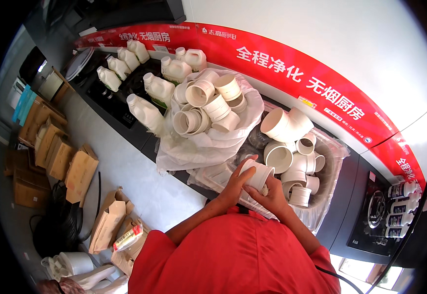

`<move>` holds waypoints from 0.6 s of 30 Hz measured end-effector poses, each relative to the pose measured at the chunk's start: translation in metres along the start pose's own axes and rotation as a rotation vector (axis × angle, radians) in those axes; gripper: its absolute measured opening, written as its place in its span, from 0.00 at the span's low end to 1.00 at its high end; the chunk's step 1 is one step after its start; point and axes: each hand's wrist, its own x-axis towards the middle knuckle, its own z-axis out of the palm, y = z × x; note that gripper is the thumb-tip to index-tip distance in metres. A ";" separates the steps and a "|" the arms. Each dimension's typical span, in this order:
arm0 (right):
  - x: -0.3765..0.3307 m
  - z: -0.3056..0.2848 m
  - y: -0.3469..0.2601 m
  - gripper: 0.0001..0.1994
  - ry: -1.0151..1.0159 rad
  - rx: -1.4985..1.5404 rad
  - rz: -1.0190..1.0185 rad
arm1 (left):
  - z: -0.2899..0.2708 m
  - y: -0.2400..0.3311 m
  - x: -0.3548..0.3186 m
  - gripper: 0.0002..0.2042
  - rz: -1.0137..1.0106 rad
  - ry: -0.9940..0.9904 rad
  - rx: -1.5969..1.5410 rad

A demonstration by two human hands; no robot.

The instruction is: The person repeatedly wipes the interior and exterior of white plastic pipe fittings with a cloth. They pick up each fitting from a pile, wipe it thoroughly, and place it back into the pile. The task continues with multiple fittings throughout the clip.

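Note:
Both hands meet in front of my red shirt at a white plastic pipe coupling (pixel 257 175). My left hand (pixel 233 188) wraps round its left side, with the thumb at the near face. At its right end my right hand (pixel 274 196) presses something small, pale and crumpled against it; I cannot make out what that is. Just beyond my hands is a plastic-lined tub (pixel 327 183) holding several white pipe fittings, among them a large tee (pixel 287 123). Left of the tub, a white bag (pixel 179 156) is heaped with more couplings (pixel 217 108).
White jugs (pixel 144 113) stand on a black hob at the counter's left. Small bottles (pixel 401 218) are by another hob (pixel 376 215) at the right. A red banner (pixel 292 63) runs along the wall. Cardboard boxes (pixel 108 220) and black hose (pixel 59 230) lie on the floor.

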 end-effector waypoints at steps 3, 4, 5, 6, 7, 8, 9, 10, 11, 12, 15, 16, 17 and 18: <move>-0.004 0.002 0.000 0.17 0.029 0.170 0.100 | 0.010 0.003 -0.004 0.21 0.085 0.038 0.102; -0.006 0.003 -0.003 0.18 0.036 0.196 0.107 | 0.012 0.005 -0.005 0.21 0.088 0.046 0.133; -0.006 0.002 -0.006 0.19 0.043 0.223 0.114 | 0.013 0.006 -0.006 0.21 0.090 0.054 0.164; -0.006 0.001 -0.010 0.19 0.025 0.234 0.127 | 0.013 0.006 -0.006 0.21 0.110 0.050 0.171; -0.004 -0.001 -0.014 0.20 0.006 0.245 0.140 | 0.012 0.005 -0.005 0.20 0.129 0.046 0.179; -0.004 -0.002 -0.018 0.20 -0.013 0.256 0.152 | 0.012 0.005 -0.005 0.20 0.148 0.042 0.186; -0.004 -0.003 -0.019 0.20 -0.029 0.278 0.177 | 0.013 0.005 -0.004 0.19 0.164 0.034 0.207; -0.005 -0.005 -0.020 0.20 -0.045 0.301 0.201 | 0.014 0.007 -0.005 0.19 0.180 0.027 0.228; -0.006 -0.005 -0.021 0.20 -0.061 0.324 0.225 | 0.015 0.008 -0.005 0.19 0.196 0.019 0.250; -0.006 -0.005 -0.023 0.19 -0.052 0.347 0.222 | 0.014 0.007 -0.004 0.18 0.194 0.017 0.244; -0.005 -0.001 -0.028 0.19 -0.023 0.399 0.202 | 0.010 0.005 -0.003 0.18 0.181 0.012 0.218; -0.004 0.001 -0.028 0.18 -0.015 0.407 0.189 | 0.008 0.006 -0.003 0.18 0.173 0.011 0.204; -0.004 0.003 -0.028 0.18 -0.006 0.415 0.175 | 0.007 0.006 -0.004 0.18 0.164 0.009 0.189; -0.005 0.003 -0.024 0.18 -0.008 0.338 0.143 | 0.007 0.006 -0.004 0.18 0.155 0.010 0.162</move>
